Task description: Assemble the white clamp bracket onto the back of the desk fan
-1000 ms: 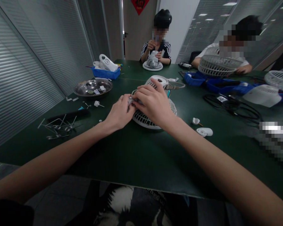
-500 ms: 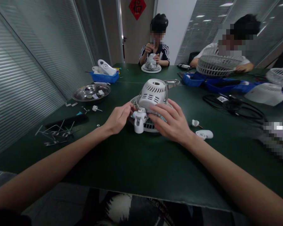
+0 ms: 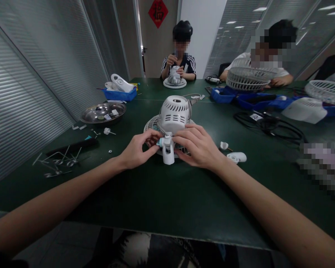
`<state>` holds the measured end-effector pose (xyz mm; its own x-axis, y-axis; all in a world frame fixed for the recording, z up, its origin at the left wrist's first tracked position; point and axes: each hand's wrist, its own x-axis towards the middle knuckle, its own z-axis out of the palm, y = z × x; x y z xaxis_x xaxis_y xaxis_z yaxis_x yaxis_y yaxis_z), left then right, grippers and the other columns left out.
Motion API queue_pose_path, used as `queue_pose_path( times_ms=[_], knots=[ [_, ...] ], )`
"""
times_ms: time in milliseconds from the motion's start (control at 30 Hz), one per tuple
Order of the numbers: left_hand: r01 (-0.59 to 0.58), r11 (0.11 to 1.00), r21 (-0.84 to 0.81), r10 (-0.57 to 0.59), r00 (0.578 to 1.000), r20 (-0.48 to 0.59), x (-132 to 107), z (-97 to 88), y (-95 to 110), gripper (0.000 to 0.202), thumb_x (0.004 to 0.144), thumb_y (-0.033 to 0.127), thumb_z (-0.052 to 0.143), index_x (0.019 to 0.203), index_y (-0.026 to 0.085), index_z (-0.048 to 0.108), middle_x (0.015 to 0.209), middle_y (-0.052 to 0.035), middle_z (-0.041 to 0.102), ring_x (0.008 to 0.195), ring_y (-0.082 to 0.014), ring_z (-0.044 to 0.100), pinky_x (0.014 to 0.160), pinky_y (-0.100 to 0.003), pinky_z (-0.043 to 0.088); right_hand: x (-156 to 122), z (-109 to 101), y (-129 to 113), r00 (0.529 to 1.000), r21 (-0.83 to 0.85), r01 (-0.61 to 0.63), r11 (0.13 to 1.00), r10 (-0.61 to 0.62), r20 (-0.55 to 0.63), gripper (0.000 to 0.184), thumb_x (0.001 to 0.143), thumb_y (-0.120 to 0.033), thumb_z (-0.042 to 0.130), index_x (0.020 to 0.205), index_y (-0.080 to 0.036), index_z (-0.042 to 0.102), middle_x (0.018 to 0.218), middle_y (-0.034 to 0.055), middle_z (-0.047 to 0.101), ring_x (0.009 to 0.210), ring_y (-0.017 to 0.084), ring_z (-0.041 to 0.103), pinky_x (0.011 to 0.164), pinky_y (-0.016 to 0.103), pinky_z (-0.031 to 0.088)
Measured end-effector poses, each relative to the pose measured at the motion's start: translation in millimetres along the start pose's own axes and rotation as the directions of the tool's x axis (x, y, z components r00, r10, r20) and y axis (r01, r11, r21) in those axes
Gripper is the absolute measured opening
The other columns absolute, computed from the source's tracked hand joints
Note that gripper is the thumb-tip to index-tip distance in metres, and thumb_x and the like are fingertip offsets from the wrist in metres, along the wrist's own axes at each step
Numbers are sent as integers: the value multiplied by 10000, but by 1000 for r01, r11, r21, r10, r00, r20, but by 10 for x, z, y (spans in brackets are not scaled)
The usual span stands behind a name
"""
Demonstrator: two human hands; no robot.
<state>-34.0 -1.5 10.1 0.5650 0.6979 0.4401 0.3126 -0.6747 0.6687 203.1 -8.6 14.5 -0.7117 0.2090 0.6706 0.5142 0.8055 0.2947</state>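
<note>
A white fan motor housing [image 3: 174,113] with slotted vents lies on a white fan grille [image 3: 150,124] on the green table [image 3: 167,201]. A white neck bracket [image 3: 168,152] with a light blue part sticks out of the housing toward me. My left hand [image 3: 138,149] pinches the bracket's left side with closed fingers. My right hand [image 3: 199,147] has its fingers curled against the bracket's right side and the grille.
A steel bowl [image 3: 103,112] with small parts and loose metal rods [image 3: 56,163] lie at the left. White plastic caps [image 3: 236,157] sit right of my hands. Black cables [image 3: 270,124], blue trays [image 3: 226,95] and fan grilles stand at the right. Two other people work at the far side.
My hands uncovered the motor housing, which now stands up on the grille, and both moved down onto the neck bracket. The view shifted slightly.
</note>
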Motion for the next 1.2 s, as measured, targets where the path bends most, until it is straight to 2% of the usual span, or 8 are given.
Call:
queue_pose_path(
  times_ms=[267, 400, 633, 733, 867, 1033, 1133, 1200],
  knots=[
    [47, 999, -17, -42, 975, 220, -13, 10, 31, 137, 850, 147, 512, 972, 120, 568, 822, -29, 625, 739, -140, 587, 697, -278, 481, 59, -31, -99, 980, -14, -198, 980, 198, -34, 161, 904, -295, 516, 835, -168, 586, 845, 79, 618, 884, 215, 531, 861, 392, 432],
    [50, 997, -57, -36, 973, 230, -10, 18, 18, 151, 848, 88, 471, 965, 129, 558, 811, -15, 615, 765, -133, 585, 728, -274, 467, 77, -93, -111, 967, 99, -253, 962, 249, 52, 202, 915, -317, 480, 885, -165, 609, 904, 85, 610, 890, 213, 523, 836, 389, 405],
    [118, 988, -103, -91, 969, 231, -9, 31, 6, 265, 819, 16, 432, 1027, 143, 536, 844, -14, 632, 768, -126, 598, 704, -264, 463, 104, -183, -116, 874, 547, -441, 711, 479, 81, 320, 939, -271, 406, 789, -163, 667, 681, 11, 558, 640, 124, 518, 610, 282, 372],
    [120, 988, -94, -94, 966, 242, -4, 30, 22, 207, 838, 47, 448, 1002, 140, 535, 832, -15, 631, 779, -133, 607, 717, -273, 467, 147, -261, -186, 874, 576, -461, 675, 455, 167, 338, 925, -271, 443, 688, -156, 655, 531, -32, 473, 471, 76, 420, 479, 240, 294],
    [110, 993, -41, -97, 965, 244, -2, 27, 38, 133, 842, 68, 463, 924, 140, 539, 805, -15, 629, 746, -130, 603, 688, -269, 462, 181, -324, -274, 920, 513, -391, 764, 345, 186, 400, 902, -235, 475, 512, -161, 527, 464, -46, 407, 422, 55, 371, 453, 235, 260],
    [110, 994, -28, -105, 985, 134, -24, 42, 79, 217, 836, 174, 556, 1042, 146, 494, 865, -22, 587, 732, -126, 588, 633, -251, 492, 116, -276, -232, 889, 377, -445, 812, 451, 79, 174, 880, -233, 509, 737, -160, 575, 514, -60, 457, 421, 48, 393, 444, 209, 289],
    [120, 991, -65, -118, 992, 35, -36, 62, 88, 404, 797, 223, 634, 1134, 157, 421, 915, -26, 564, 713, -121, 588, 597, -240, 510, 67, -242, -173, 854, 332, -521, 787, 488, 181, 111, 863, -262, 532, 922, -173, 560, 549, -78, 458, 432, 52, 417, 457, 200, 318],
    [126, 989, -76, -124, 992, 31, -39, 70, 80, 343, 817, 232, 615, 1103, 164, 438, 901, -20, 562, 707, -115, 589, 603, -237, 516, 54, -233, -149, 840, 306, -540, 784, 483, 246, 144, 858, -270, 523, 969, -180, 540, 562, -80, 460, 441, 57, 425, 466, 206, 322]
  ],
)
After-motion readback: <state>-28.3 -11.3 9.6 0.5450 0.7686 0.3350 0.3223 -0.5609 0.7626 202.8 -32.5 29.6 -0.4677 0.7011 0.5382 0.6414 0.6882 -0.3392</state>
